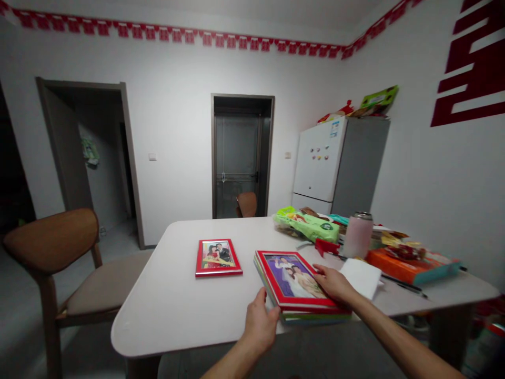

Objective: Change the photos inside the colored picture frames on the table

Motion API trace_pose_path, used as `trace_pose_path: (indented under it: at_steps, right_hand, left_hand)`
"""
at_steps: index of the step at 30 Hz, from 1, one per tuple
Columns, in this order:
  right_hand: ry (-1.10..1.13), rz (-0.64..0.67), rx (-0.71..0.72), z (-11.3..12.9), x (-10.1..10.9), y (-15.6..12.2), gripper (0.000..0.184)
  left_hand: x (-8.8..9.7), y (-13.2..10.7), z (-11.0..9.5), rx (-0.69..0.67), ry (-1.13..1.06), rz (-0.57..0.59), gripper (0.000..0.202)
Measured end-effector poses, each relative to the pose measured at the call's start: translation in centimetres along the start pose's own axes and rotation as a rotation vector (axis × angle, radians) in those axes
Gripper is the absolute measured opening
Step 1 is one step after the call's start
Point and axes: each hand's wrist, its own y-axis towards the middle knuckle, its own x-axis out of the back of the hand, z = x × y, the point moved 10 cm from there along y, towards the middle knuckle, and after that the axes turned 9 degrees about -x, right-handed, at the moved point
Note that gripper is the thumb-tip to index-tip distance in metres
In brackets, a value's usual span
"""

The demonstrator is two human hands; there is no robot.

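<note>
A stack of picture frames (272, 295) lies at the table's front edge. The topmost picture frame (276, 284) has a red border and a photo of people on a purple ground; green and pale edges show below it. My right hand (335, 285) grips the stack's right side, thumb over the top frame's border and other fingers mostly hidden. Beside the near left corner is my left hand (260, 322), close against the stack's side with thumb and forefinger apart. A smaller red picture frame (218, 258) with a photo of two people lies flat to the left.
On the white table (169, 310), a green snack package (311, 226), pink tumbler (358, 235), white paper (361, 276), black pen (406, 287) and orange box (406, 266) crowd the right side. A wooden chair (55, 242) stands left; a fridge (319, 158) stands behind.
</note>
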Motion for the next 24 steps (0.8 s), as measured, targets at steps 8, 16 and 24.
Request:
trace_pose_path:
  at_steps: [8, 16, 24]
  right_hand:
    - [-0.094, 0.148, 0.644, 19.8, -12.4, -8.7, 0.041]
    - [-0.157, 0.178, 0.607, 22.0, -19.5, -8.4, 0.052]
    - [0.32, 0.337, 0.649, 16.1, -14.6, -15.9, 0.042]
  left_hand:
    - [9.5, -1.7, 3.1, 0.003, 0.194, -0.154, 0.047]
    - [12.7, -3.3, 2.6, -0.121, 0.31, -0.178, 0.049]
    - [8.6, -5.2, 1.1, -0.219, 0.545, 0.052, 0.066]
